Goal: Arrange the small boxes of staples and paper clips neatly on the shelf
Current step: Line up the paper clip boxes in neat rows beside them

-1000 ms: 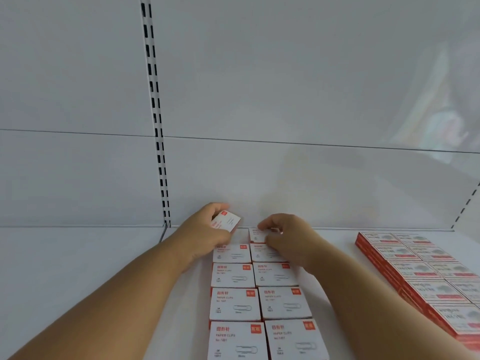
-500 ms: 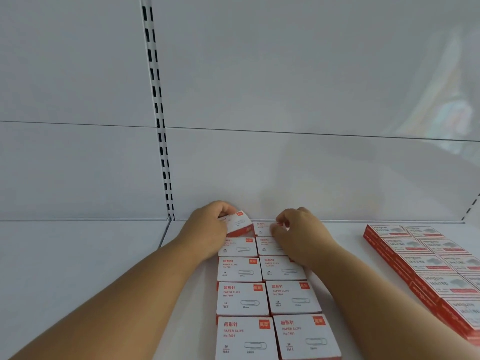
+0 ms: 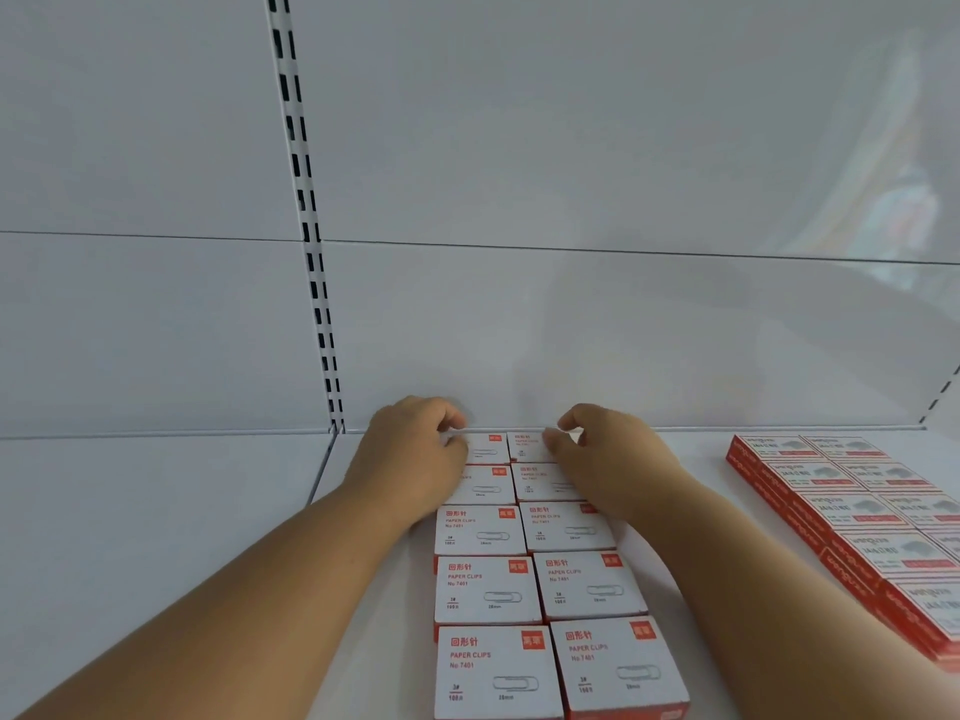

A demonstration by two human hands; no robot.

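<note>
Head view: ten paper clip boxes (image 3: pixel 485 589) lie flat on the white shelf (image 3: pixel 156 537) in two columns of five, running back to the rear wall. Left hand (image 3: pixel 415 459) rests its curled fingers on the rearmost left box (image 3: pixel 488 448); right hand (image 3: pixel 608 459) touches the rearmost right box (image 3: pixel 524 446). Half a second ago the left box was tilted up in the fingers; now it lies flat. A red block of staple boxes (image 3: pixel 852 511) sits well apart at right, count unclear.
</note>
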